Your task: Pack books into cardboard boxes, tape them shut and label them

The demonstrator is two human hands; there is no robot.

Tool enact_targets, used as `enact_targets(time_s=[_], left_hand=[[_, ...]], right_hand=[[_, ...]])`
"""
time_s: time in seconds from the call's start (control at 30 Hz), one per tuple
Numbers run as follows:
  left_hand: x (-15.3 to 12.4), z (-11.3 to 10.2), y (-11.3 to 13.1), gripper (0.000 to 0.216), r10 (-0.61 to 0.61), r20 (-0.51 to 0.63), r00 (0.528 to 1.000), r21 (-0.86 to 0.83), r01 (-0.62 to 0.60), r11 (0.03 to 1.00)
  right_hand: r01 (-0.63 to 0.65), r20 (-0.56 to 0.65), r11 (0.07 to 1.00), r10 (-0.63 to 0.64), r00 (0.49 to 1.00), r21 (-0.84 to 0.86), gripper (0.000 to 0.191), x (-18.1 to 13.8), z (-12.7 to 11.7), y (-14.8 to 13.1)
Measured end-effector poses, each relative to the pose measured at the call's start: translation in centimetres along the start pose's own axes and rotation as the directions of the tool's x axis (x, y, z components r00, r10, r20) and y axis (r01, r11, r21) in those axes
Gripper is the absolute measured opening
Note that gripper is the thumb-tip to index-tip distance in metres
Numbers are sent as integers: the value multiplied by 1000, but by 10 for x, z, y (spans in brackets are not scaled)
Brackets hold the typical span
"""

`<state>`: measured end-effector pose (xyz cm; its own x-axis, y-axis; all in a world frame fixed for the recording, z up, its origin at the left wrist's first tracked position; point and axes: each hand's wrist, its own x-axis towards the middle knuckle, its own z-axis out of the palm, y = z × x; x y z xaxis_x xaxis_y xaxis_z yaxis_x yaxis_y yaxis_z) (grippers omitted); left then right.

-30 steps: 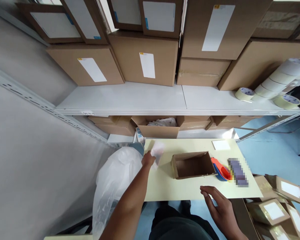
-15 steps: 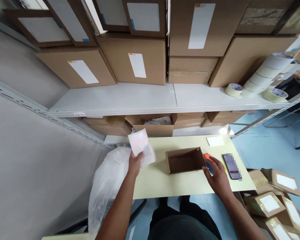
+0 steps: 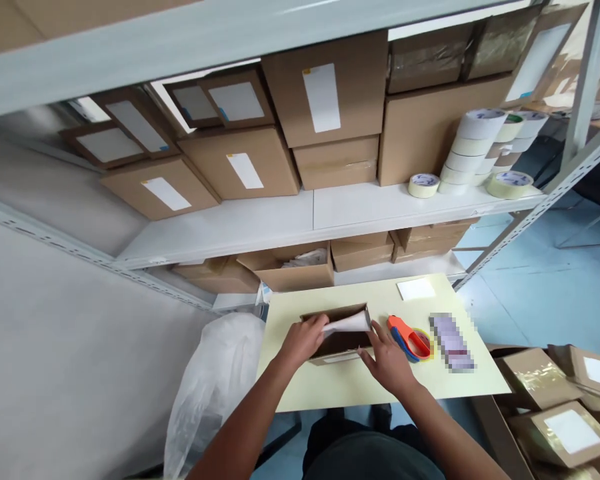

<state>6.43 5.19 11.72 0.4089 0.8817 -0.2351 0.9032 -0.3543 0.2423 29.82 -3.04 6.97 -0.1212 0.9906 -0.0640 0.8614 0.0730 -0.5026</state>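
Note:
My left hand [image 3: 304, 341] is closed on a flat white packet [image 3: 349, 323], which lies slantwise in the mouth of a small open cardboard box [image 3: 336, 358]. The packet's left end is hidden by the fingers. My right hand [image 3: 386, 355] grips the box's right end, fingers at the far corner and thumb at the near wall. Just right of that hand lies an orange and blue tape dispenser [image 3: 409, 339] with a yellow roll.
A pale table [image 3: 310, 393] bears a white card [image 3: 416, 289] and a phone [image 3: 453, 341]. A clear plastic bag [image 3: 220, 373] hangs at its left. Behind stands a shelf [image 3: 260, 223] with cartons and tape rolls [image 3: 423, 185]. Taped boxes [image 3: 573, 427] fill a carton at lower right.
My left hand has brought the white packet rightward from beside the box into its opening. My right hand has shifted left onto the box end, and the view has tilted up.

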Motion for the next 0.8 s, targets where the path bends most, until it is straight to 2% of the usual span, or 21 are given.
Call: enact_targets(time_s=[0.13, 0.37, 0.53, 0.7, 0.8], left_hand=[[12, 11, 6, 26, -70, 175, 982, 144, 45, 989], [62, 39, 19, 31, -150, 322, 935, 141, 110, 984], [94, 60, 19, 32, -191, 424, 886, 119, 154, 981], [93, 75, 14, 34, -241, 461, 854, 103, 218, 970], [84, 81, 15, 29, -237, 395, 888, 50, 237, 970]], right_hand=[[-50, 36, 998, 49, 998, 31, 56, 1, -1, 0], [-47, 81, 998, 44, 996, 36, 58, 3, -5, -1], [-51, 100, 998, 47, 994, 31, 59, 2, -5, -1], [-5, 111, 1000, 8, 994, -23, 57, -3, -5, 0], [26, 114, 999, -21, 993, -46, 55, -5, -5, 1]])
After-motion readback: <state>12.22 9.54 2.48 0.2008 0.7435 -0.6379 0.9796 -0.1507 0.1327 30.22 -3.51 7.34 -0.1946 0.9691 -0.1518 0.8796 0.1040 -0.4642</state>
